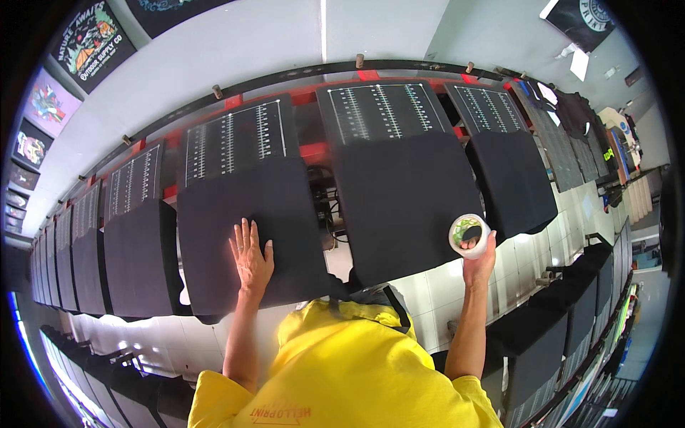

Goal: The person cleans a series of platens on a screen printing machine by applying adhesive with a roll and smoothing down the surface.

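Note:
My left hand [252,260] lies palm down on a black garment [250,196], its fingers stretched out. The cloth covers the near part of a dark printing board [242,139] marked with white ruler lines. A roll of clear tape [481,227] is gripped in my right hand [480,267], with fingertips showing through its core. The roll is over the near right corner of a second black garment [407,200]; whether it touches the cloth, I cannot tell. This garment is draped over another marked board [385,107].
A long row of boards with black garments [139,242] runs to the left, and one more [510,185] is to the right. Behind them runs a dark rail [307,71] with red supports. Cables [327,207] show in a gap. Another draped row [535,357] stands at lower right.

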The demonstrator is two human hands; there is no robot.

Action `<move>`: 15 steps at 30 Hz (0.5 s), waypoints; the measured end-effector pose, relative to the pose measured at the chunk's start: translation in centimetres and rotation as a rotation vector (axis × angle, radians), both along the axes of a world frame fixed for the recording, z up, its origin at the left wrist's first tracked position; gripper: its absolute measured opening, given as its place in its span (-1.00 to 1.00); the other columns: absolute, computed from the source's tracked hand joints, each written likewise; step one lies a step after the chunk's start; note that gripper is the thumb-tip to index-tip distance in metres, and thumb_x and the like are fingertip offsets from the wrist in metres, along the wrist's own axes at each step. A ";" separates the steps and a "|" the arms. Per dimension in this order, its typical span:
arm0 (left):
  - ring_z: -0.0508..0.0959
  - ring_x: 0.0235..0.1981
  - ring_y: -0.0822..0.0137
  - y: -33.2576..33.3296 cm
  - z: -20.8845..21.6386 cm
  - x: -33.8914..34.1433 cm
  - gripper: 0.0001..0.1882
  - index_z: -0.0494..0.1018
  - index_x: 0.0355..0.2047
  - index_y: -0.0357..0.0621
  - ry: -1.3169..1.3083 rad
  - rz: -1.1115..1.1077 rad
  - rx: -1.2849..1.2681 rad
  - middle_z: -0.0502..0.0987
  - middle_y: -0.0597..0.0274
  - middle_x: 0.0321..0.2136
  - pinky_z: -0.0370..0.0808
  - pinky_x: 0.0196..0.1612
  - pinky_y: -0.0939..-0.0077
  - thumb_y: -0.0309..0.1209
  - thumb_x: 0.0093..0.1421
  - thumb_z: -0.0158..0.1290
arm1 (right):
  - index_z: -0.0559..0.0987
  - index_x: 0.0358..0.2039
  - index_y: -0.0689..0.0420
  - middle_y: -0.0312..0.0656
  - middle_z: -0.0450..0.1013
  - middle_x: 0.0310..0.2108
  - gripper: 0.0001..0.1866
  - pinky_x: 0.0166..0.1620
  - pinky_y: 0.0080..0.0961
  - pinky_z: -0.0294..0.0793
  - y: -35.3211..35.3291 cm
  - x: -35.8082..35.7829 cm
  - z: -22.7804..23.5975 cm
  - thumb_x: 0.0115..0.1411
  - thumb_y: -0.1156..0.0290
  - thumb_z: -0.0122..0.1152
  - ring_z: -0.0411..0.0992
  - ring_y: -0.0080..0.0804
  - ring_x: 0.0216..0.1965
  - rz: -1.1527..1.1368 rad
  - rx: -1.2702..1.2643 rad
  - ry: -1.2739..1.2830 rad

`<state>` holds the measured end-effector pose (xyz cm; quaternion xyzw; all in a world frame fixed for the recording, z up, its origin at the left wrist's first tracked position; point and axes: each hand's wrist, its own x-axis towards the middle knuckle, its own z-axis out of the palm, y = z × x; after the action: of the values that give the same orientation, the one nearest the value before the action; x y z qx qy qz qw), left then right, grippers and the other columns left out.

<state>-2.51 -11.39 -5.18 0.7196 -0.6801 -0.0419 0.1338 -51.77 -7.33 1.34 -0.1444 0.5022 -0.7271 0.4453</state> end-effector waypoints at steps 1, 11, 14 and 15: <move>-0.04 0.43 -0.01 0.3 0.0 -1.2 -0.36 0.14 0.33 -0.19 -0.006 0.025 -0.001 0.02 0.02 0.40 -0.13 0.41 -0.06 -0.26 0.30 -0.01 | 0.49 -0.13 0.22 -0.28 0.31 -0.61 -0.52 -0.26 -0.38 0.42 -0.5 -1.8 0.0 0.40 -0.01 -0.09 0.34 -0.41 -0.52 0.017 0.016 0.076; -0.01 0.42 -0.06 0.7 -1.9 -9.1 -0.38 0.13 0.33 -0.18 -0.102 0.338 -0.082 0.07 -0.01 0.38 -0.11 0.39 -0.14 -0.25 0.32 -0.06 | 0.51 -0.19 0.29 -0.20 0.47 -0.52 -0.52 -0.47 -0.51 0.49 -1.1 -11.2 -2.8 0.41 0.04 -0.06 0.44 -0.48 -0.61 0.284 0.190 0.415; 0.00 0.41 -0.06 0.4 -1.4 -9.5 -0.40 0.14 0.33 -0.19 -0.085 0.336 -0.084 0.08 -0.02 0.37 -0.11 0.39 -0.13 -0.26 0.33 -0.08 | 0.46 -0.09 0.30 -0.17 0.49 -0.45 -0.53 -0.41 -0.50 0.54 -0.4 -11.8 -2.1 0.41 0.06 -0.06 0.46 -0.45 -0.57 0.424 0.174 0.455; 0.00 0.41 -0.06 0.4 -1.4 -9.6 -0.43 0.18 0.31 -0.16 -0.091 0.336 -0.091 0.09 -0.02 0.37 -0.10 0.39 -0.12 -0.26 0.33 -0.08 | 0.45 -0.08 0.30 -0.16 0.49 -0.44 -0.52 -0.40 -0.49 0.55 -0.5 -11.9 -1.8 0.41 0.05 -0.06 0.47 -0.45 -0.57 0.455 0.185 0.454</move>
<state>-12.09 -10.98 -6.56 0.8175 -0.5568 0.0442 0.1404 -63.70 -7.79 -0.44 -0.3701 0.6074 -0.5096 0.4841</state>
